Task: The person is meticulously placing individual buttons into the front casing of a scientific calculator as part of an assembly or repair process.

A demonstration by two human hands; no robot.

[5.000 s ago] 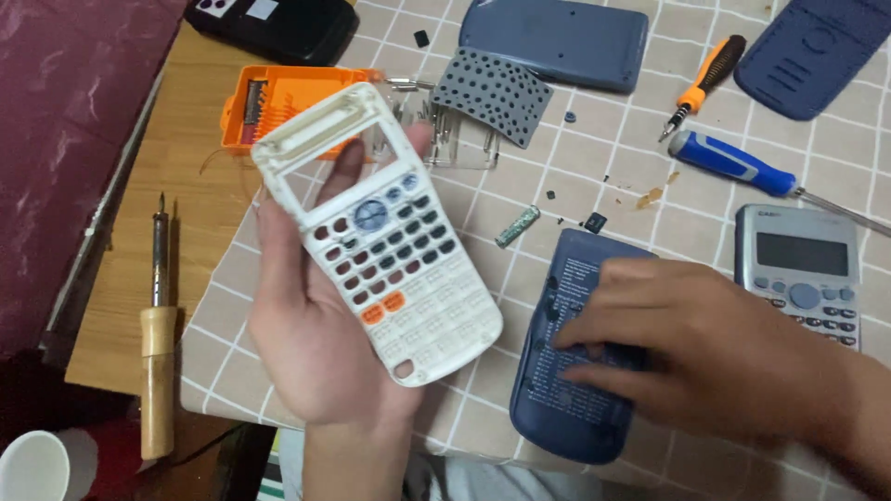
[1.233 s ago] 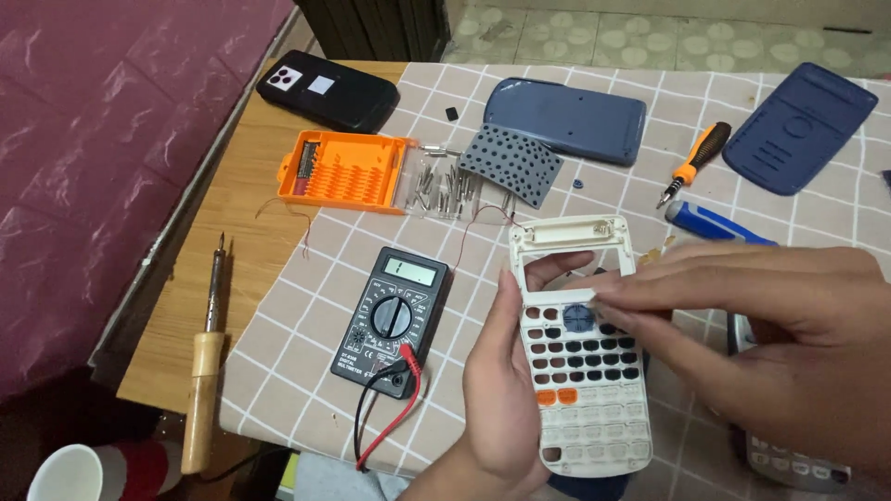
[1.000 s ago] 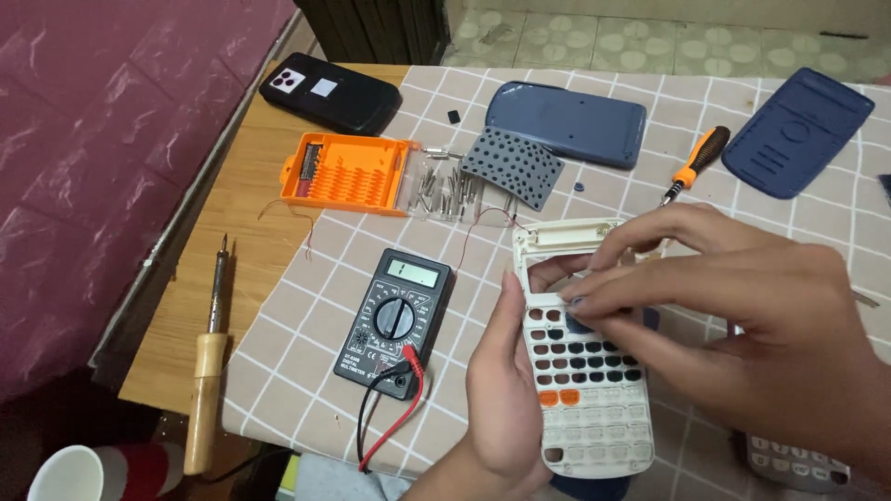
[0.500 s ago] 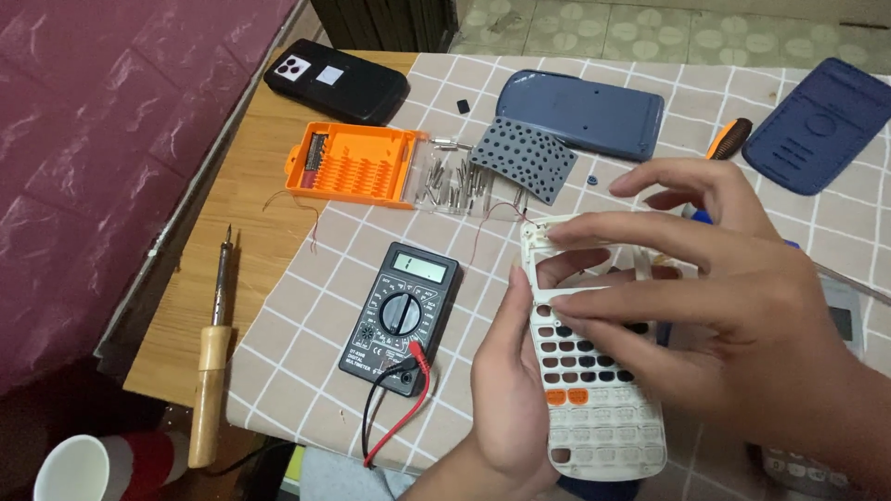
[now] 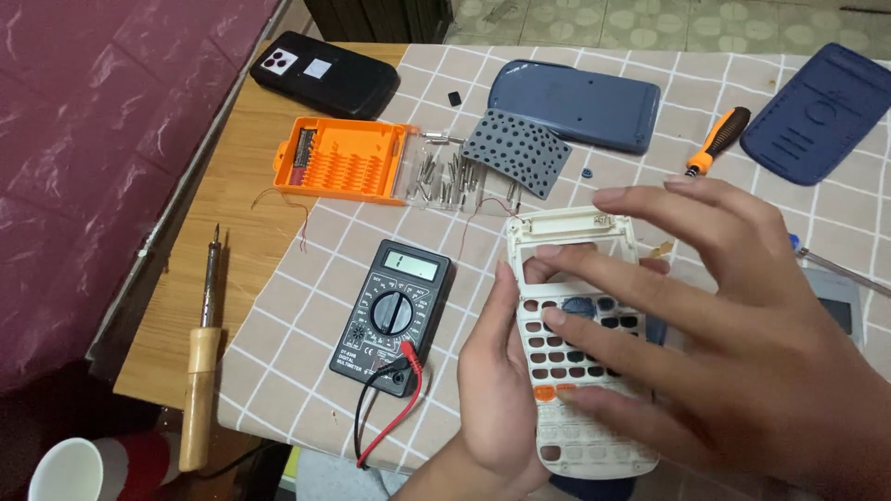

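Left hand [image 5: 497, 390] clamps the white calculator front [image 5: 575, 343] just above the worktop [image 5: 306, 306], steadying it so the right hand's [image 5: 742, 362] spread fingers press across its keys.

1. The black multimeter [image 5: 393, 317], lying on the checked cloth just left of the left hand [image 5: 501, 394], has a small pale grey-green rectangular screen [image 5: 411, 266] at its top end, framed in black.
2. A white rectangular label [image 5: 317, 68] sits on the back of the black phone [image 5: 325, 81] at the far left of the counter [image 5: 223, 241], beside the phone's white camera patch.
3. At the right edge, a grey calculator [image 5: 840, 306] shows part of a dark rectangular screen [image 5: 837, 314], mostly hidden behind the right hand [image 5: 733, 353].
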